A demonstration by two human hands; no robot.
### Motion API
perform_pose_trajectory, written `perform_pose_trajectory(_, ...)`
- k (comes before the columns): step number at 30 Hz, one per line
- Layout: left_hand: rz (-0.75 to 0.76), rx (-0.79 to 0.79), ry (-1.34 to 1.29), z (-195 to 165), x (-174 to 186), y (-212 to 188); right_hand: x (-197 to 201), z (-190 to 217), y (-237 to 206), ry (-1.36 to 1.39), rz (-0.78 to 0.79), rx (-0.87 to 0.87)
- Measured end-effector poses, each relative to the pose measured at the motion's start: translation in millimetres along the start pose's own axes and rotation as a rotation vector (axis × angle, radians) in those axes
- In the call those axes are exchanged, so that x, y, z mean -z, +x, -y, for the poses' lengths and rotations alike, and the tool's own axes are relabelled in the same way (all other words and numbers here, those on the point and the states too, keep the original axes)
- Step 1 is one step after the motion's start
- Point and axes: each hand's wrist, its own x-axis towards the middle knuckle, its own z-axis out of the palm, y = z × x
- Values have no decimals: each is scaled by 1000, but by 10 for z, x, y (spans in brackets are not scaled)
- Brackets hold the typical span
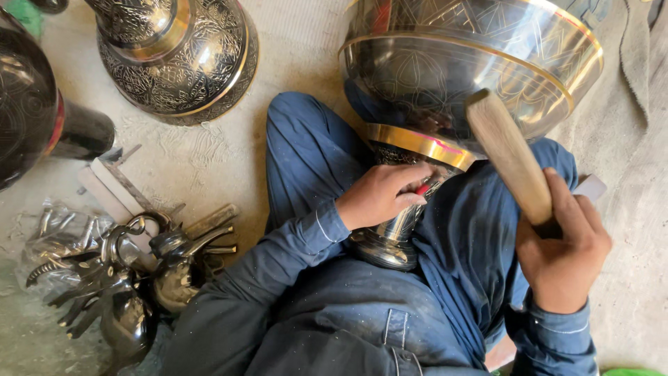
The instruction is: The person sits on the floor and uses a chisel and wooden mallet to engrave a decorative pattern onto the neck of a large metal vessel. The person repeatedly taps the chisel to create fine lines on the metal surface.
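A large engraved metal vase (445,90) is lying across the person's lap, its wide dark bowl ringed with thin gold lines and a broad gold band sitting where the bowl narrows to the stem; the polished foot is resting against the blue clothing near the knees. The left hand (379,195) is gripping the stem just under the gold band, fingers (410,188) curled and pinching a small red-tipped tool against the metal. The right hand (563,247) is closing around a wooden mallet (508,157) — its head is hovering right by the bowl's lower curve, and whether it is touching cannot be told. The bowl's rim is running off the top edge of the view. On the floor (626,174) to the right there is bare room; to the left, another engraved vase (181,56), a dark round vessel (28,104) and a heap of small metal parts (125,278) are crowding in — well apart from the hands.
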Motion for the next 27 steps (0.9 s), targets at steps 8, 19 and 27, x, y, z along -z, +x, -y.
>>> perform_pose_trajectory(8,57,-4,55,29,-20,83,-63,-273,-156,105,8,0)
perform_pose_trajectory(19,-82,125,29,-15,-16,-46,150,132,225,-260,-12,232)
perform_pose_trajectory(27,-158,149,-75,13,-86,-168,272,217,278,-205,81,268)
